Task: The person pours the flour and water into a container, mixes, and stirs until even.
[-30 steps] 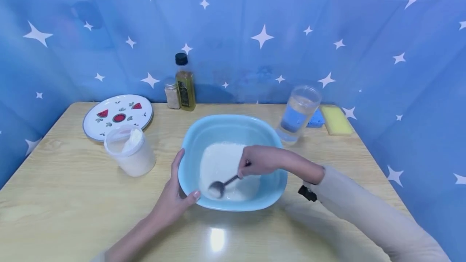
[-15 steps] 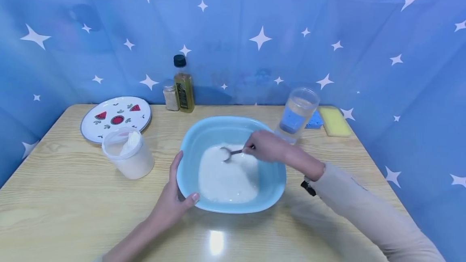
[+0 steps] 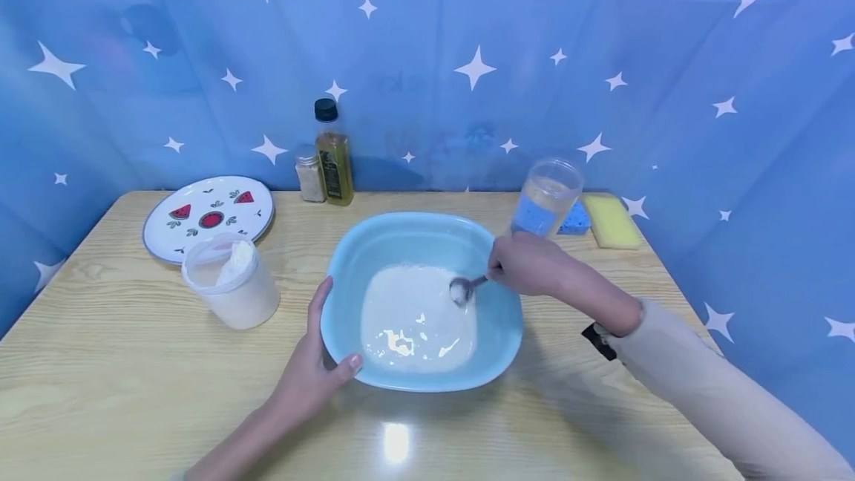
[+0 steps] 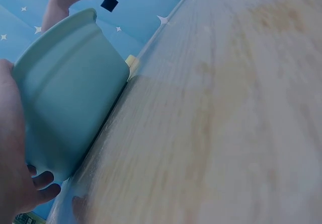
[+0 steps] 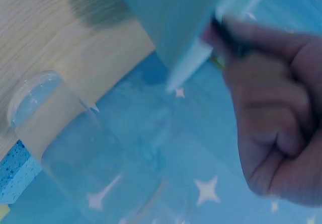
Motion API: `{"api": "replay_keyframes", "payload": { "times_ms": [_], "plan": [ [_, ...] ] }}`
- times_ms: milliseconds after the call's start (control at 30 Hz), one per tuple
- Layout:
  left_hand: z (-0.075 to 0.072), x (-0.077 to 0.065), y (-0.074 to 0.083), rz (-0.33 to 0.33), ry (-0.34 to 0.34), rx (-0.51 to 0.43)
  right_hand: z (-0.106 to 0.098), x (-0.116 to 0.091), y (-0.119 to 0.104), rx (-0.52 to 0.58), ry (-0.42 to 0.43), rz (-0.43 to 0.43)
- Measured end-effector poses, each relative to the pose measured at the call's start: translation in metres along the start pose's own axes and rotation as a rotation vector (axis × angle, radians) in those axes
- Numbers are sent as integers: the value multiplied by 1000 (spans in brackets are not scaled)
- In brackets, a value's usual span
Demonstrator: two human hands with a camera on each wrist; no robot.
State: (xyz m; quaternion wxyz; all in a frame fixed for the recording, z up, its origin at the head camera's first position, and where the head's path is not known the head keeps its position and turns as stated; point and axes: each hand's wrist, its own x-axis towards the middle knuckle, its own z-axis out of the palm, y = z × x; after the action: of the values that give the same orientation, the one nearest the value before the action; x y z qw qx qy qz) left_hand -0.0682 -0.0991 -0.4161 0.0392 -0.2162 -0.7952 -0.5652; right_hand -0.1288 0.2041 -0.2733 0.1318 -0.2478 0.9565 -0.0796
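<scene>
A light-blue plastic basin (image 3: 361, 243) stands on the wooden table, with glossy white liquid (image 3: 414, 318) across its bottom. My left hand (image 3: 309, 373) grips its left side, thumb over the rim and fingers against the outer wall; the left wrist view shows those fingers low on the basin (image 4: 75, 98). My right hand (image 3: 534, 266) holds a dark spoon (image 3: 461, 292) by the handle above the basin's right side, its bowl at the liquid's right edge. In the right wrist view the curled fingers of my right hand (image 5: 274, 108) close round the dark, blurred handle.
Behind my right hand stands a clear cup of water (image 3: 546, 199), near a blue sponge (image 3: 576, 220) and a yellow sponge (image 3: 611, 221). To the left are an open white tub (image 3: 243, 299) and a watermelon-patterned plate (image 3: 160, 225). An oil bottle (image 3: 335, 169) and a small jar (image 3: 310, 178) stand at the back.
My right hand has swept the spoon from the basin's front left, up past the middle, to its right side. The white contents look smoother and shinier. My left hand keeps its grip.
</scene>
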Motion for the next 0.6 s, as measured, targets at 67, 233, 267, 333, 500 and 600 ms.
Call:
{"api": "replay_keyframes", "payload": {
  "times_ms": [67,233,267,333,500,600],
  "plan": [
    [-1,0,0,-4,-3,-3,4,9,-5,-26,69,32],
    [-1,1,-1,1,-3,-17,17,33,-23,93,56,-77],
    [0,1,-1,4,-5,-22,19,34,-26,130,26,-118],
    [1,1,-1,5,-4,-25,22,34,-32,186,-62,-195],
    [2,1,-2,6,2,-27,15,15,-35,224,-266,-248],
    [3,2,-2,2,-6,-27,6,1,-29,133,-233,-139]
  ]
}}
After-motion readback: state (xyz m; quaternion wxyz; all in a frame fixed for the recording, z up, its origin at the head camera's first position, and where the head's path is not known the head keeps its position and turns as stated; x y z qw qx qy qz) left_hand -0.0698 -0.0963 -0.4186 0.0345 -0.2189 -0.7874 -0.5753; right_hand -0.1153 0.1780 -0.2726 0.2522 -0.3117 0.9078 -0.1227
